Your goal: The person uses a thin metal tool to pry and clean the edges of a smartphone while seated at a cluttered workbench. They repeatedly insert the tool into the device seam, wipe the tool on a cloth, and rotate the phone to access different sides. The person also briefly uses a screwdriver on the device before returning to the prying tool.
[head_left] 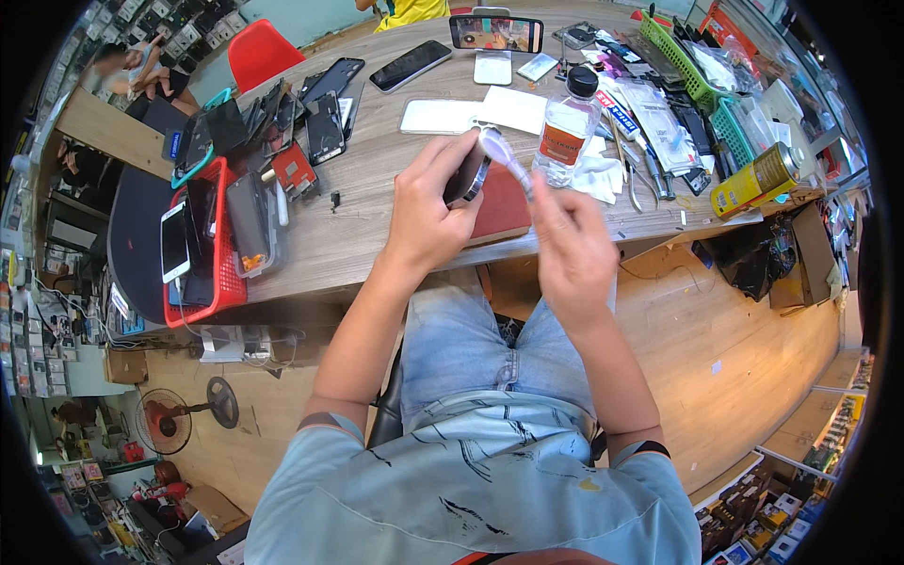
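My left hand (426, 205) is closed around a dark phone (468, 177), tilted on edge above the table's front part. Between the fingers of my right hand (576, 252) is a pale, translucent strip-like thing (508, 158). It curves up to the phone's top edge and is blurred, so its exact kind is unclear. Beneath both hands lies a reddish-brown block or pad (501, 209), partly covered by them. A clear bottle (568, 132) with a black cap and orange label stands just beyond my right hand. A white sheet (515, 108) and a pale flat rectangular piece (437, 116) lie past the phone.
To the left, a red basket (226, 254) holds phones near dismantled phone parts (325, 127). A propped phone (496, 34) stands at the back. On the right are pliers (633, 188), a tilted yellow can (756, 181) and a green basket (678, 58).
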Demonstrator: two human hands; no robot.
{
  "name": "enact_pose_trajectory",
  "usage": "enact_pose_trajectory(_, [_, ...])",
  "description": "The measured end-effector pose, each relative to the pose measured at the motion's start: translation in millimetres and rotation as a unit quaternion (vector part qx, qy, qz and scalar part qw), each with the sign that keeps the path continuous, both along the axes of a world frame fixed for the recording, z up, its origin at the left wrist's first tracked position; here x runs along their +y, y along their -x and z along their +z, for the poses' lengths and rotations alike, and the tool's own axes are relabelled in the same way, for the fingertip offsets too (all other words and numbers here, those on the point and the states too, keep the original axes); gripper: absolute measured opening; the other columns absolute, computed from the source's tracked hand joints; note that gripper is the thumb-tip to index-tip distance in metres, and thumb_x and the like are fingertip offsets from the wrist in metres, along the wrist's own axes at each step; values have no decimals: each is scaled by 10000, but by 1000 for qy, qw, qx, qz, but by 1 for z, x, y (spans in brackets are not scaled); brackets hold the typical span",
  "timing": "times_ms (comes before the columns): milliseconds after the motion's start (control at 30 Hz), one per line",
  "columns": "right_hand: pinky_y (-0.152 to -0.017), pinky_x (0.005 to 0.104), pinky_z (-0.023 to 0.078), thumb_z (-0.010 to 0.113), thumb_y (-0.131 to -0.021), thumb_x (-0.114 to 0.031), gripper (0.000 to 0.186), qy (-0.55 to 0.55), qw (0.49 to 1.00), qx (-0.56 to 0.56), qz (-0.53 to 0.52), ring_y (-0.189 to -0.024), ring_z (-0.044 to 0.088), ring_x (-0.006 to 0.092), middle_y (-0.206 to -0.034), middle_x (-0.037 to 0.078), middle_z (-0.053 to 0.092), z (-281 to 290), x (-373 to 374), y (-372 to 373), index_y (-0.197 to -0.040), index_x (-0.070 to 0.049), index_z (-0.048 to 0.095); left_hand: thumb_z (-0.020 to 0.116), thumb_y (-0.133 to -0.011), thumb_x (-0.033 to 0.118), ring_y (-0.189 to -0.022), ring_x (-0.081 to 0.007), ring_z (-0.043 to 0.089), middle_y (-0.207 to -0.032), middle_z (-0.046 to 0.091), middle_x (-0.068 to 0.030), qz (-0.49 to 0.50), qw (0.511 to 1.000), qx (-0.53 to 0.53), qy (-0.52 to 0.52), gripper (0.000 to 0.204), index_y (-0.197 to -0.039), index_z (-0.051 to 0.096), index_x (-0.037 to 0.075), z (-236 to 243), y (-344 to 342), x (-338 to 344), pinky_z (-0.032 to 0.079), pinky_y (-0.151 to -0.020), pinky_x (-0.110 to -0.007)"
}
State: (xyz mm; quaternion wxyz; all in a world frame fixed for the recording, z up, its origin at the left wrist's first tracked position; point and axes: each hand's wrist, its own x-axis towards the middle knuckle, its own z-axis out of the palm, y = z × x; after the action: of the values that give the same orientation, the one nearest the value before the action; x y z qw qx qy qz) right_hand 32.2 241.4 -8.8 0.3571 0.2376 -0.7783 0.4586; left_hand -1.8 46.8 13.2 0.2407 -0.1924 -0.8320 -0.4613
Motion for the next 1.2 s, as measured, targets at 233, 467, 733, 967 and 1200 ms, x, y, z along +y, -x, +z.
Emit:
enact_pose_trajectory(233, [-665, 301, 510, 773, -912, 48, 495, 49, 998, -11, -26, -731, 590, 190, -913, 99, 621, -5, 9, -5, -1387, -84, 721, 622, -782, -78, -1076, -349, 729, -1186, 727, -199, -2, 1000, 3, -1, 518, -1294, 685, -35, -3, -3, -1, 546, -969, -374])
enact_pose_trajectory(467, [-668, 301, 517, 775, -898, 72, 536, -9, 999, -39, -31, -745, 603, 204, -923, 98, 625, -26, 13, -8, -1407, -80, 705, 702, -747, -41, -1004, -390, 734, -1170, 715, -203, -37, 999, -4, -24, 550, -1295, 677, -12, -8, 6, -6, 581, -868, -388])
enact_pose_trajectory(733, [-727, 334, 543, 774, -893, 56, 503, -77, 995, -18, -57, -816, 641, 235, -960, 108, 636, -31, 14, -16, -1373, -86, 733, 668, -800, 1, -1088, -371, 717, -1204, 723, -213, -41, 998, 34, 31, 511, -1310, 680, -29, 3, 1, -12, 543, -984, -384])
enact_pose_trajectory(967, [-784, 351, 516, 673, -1001, 18, 439, -75, 965, 28, -249, -875, 615, 258, -1009, 138, 636, -15, 98, 40, -1427, -87, 693, 663, -839, 35, -1055, -364, 729, -1205, 740, -198, -111, 993, 45, 26, 466, -1301, 695, -18, -9, -2, -29, 569, -944, -396])
enact_pose_trajectory(1200, [-861, 404, 534, 636, -1031, -57, 453, -187, 931, -33, -312, -982, 630, 320, -1149, 187, 613, -52, 124, 117, -1468, -172, 664, 663, -842, 59, -1054, -361, 730, -1200, 753, -199, -174, 983, 59, 7, 458, -1288, 698, -39, -12, 5, -40, 571, -950, -405])
